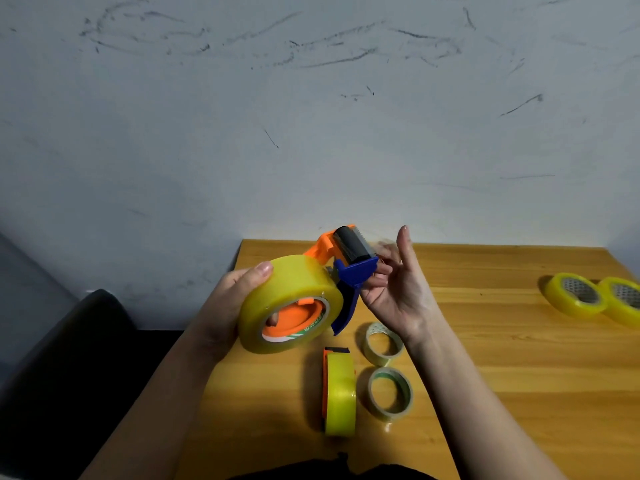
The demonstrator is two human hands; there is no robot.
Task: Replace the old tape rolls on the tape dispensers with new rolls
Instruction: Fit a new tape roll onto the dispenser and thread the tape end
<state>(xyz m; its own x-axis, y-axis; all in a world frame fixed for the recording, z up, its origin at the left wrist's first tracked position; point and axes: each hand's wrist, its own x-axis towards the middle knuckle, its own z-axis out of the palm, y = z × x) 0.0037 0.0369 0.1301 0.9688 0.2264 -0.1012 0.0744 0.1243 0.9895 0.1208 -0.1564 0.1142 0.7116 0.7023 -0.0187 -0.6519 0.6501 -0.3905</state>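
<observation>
The left hand (225, 306) grips a full yellow tape roll (289, 303), whose green core print is too small to read, mounted on the orange and blue dispenser (346, 261) above the wooden table (502, 358), while the right hand (398, 289) pinches the dispenser's blue front plate, its index finger straight.

Left hand (225, 306) grips the full yellow roll (291, 303) on the orange-and-blue dispenser (349, 261), lifted off the bench (502, 358); right hand (398, 292) fingers the blue flap. A second loaded dispenser (341, 393) lies below, beside two spent cores (386, 365).

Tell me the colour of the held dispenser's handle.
Blue handle, on an orange dispenser; head view.
</observation>
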